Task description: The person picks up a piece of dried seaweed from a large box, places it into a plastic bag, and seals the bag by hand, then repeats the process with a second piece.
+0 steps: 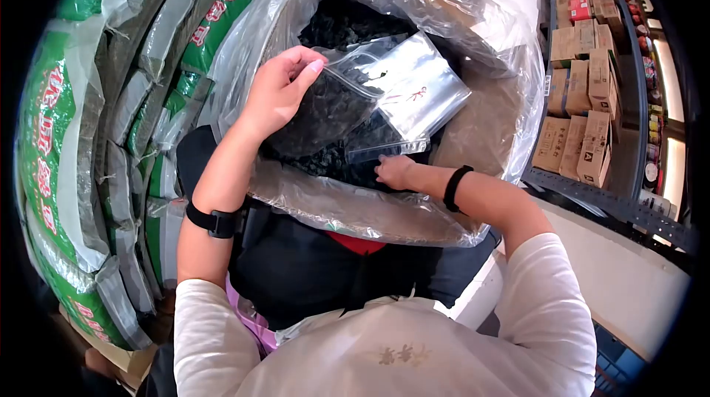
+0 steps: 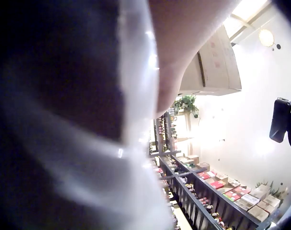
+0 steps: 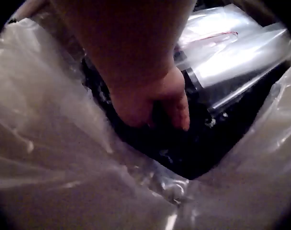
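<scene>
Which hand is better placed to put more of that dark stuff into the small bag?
Right. The right hand already curls its fingers into the dark stuff in the big sack, right beside the small bag. The left hand is busy gripping that bag.

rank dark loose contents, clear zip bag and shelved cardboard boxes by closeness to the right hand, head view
1. dark loose contents, the right hand digs curled fingers into them
2. clear zip bag, just above
3. cardboard boxes, far right
</scene>
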`<state>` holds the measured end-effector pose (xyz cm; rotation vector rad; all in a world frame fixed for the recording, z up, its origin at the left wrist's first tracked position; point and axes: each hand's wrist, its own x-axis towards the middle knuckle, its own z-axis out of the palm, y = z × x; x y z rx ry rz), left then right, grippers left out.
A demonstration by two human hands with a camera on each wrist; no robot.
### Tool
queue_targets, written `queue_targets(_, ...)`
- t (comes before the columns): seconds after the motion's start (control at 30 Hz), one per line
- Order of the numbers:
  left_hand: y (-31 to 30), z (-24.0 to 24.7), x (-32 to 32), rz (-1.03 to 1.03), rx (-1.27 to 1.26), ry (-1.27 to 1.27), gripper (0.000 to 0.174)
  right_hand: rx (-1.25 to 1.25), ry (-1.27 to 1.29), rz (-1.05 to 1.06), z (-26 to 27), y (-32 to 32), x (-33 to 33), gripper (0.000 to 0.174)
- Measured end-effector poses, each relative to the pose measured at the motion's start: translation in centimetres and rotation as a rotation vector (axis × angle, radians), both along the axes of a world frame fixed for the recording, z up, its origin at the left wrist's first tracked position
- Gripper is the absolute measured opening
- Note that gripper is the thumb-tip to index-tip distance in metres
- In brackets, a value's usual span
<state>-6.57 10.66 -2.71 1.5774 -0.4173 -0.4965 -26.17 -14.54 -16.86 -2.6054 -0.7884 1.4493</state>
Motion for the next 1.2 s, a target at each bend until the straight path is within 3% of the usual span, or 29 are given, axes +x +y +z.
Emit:
queue_targets(0.1,0.0,0.1,0.0,0.001,-0.024,0.003,0.018,0.104,0.044,0.029,4.6,1.3,1.7,0.031)
queue_targets(0.3,0.0,0.3,0.0,-0.009,0.009,0.016,0.018,0.514,-0.081,-0.276,19.2,0.8,7.6,0.027)
queue_targets(0.37,0.1,0.4,0.0,-0.013,0.023,0.029,0.018,0.730,-0.085,-0.509,24.0,0.0,8.8,0.029)
queue_targets(0.43,0.1,0.1,0.0,-0.021,-0.002,0.019,0.018,0.922,-0.011,-0.943,25.9,-1.7,8.9,0.029)
queue_targets(0.5,0.1,0.1,0.0,-0.026,0.010,-0.002,0.018,0.992,0.023,-1.110,26.2,-3.9,10.4,0.027)
queue_targets(0.57,0.1,0.2,0.0,-0.033,0.023,-0.023,0.018,0.956,-0.320,-1.140,25.2,-3.4,11.5,0.018)
queue_targets(0.63,0.0,0.3,-0.2,-0.046,0.007,-0.029,0.018,0.843,-0.565,-0.873,21.9,-4.6,12.7,0.016)
queue_targets(0.7,0.1,0.6,-0.2,-0.064,0.028,-0.022,0.018,0.915,-0.354,-1.123,21.2,-3.1,13.5,0.019)
queue_targets(0.83,0.1,0.9,-0.1,-0.070,0.068,-0.016,0.019,0.876,-0.334,-1.135,18.2,-1.2,13.9,0.019)
queue_targets(0.9,0.1,0.7,-0.1,-0.050,0.080,-0.027,0.019,0.953,-0.403,-1.272,18.0,-1.4,13.8,0.020)
queue_targets(0.97,0.3,0.6,-0.1,-0.026,0.095,-0.033,0.019,0.998,-0.644,-1.467,17.3,-2.1,13.7,0.021)
queue_targets(1.03,0.3,0.7,-0.1,-0.005,0.072,-0.043,0.019,0.974,-0.761,-1.447,15.2,-3.8,12.8,0.026)
queue_targets(1.1,0.2,0.1,0.0,0.001,0.068,-0.039,0.019,0.544,-0.707,-1.318,12.2,-5.4,11.5,0.029)
queue_targets(1.17,0.1,0.1,0.0,0.010,0.070,-0.036,0.018,0.073,-0.437,-0.852,10.9,-4.7,10.5,0.025)
queue_targets(1.2,0.0,0.3,0.0,0.008,0.097,-0.034,0.018,0.085,-0.382,-0.736,10.2,-3.9,9.8,0.025)
